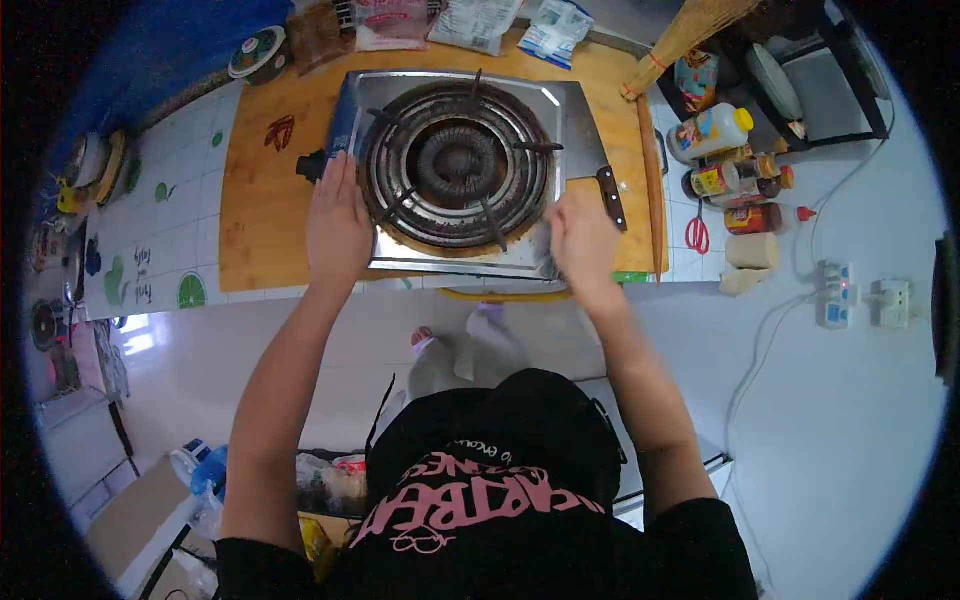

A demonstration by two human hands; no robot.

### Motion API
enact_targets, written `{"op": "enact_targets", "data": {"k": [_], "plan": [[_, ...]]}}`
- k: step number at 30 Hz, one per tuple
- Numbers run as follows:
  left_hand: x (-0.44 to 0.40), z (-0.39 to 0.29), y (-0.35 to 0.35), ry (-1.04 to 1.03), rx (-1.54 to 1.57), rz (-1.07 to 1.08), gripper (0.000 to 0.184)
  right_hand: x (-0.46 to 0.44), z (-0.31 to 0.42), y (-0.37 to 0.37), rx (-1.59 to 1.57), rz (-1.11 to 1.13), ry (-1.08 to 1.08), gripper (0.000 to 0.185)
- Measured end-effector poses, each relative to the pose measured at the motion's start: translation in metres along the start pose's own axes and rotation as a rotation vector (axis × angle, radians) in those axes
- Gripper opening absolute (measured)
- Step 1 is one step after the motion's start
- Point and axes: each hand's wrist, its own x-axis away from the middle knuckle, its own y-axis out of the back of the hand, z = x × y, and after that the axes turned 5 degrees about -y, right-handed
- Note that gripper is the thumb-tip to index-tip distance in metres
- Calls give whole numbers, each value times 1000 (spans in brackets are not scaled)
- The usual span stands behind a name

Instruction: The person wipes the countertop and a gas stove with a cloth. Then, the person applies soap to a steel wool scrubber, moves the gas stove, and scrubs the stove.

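Note:
A single-burner gas stove (575,120) with a steel top and a dark round burner (457,165) sits on a wooden board (265,215). My left hand (340,220) lies against the stove's left front side, fingers stretched forward, just below a black knob (312,166). At the stove's right front corner, my right hand (583,240) is closed and a little blurred; what it holds, if anything, I cannot make out. A knife's black handle (611,198) lies right beside that hand.
Sauce bottles (715,180) and red scissors (697,235) are on the right of the counter. Several plastic packets (475,22) line the back, near a straw brush (690,40). A round lidded tub (260,55) stands back left. Cords hang from wall sockets (836,295).

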Motion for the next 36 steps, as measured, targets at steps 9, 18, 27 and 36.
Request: {"op": "enact_targets", "data": {"k": [9,18,27,36], "plan": [[-6,5,-9,13,-4,3,46,-11,-5,-7,-7,-49,-36,8],[-7,4,-10,24,-30,4,46,-7,8,-3,127,-107,-84,12],[-6,0,-1,26,-18,22,45,-24,-13,-15,148,-260,51,11],[-5,1,-3,12,-27,23,46,-35,-15,-6,166,-223,24,11]]}}
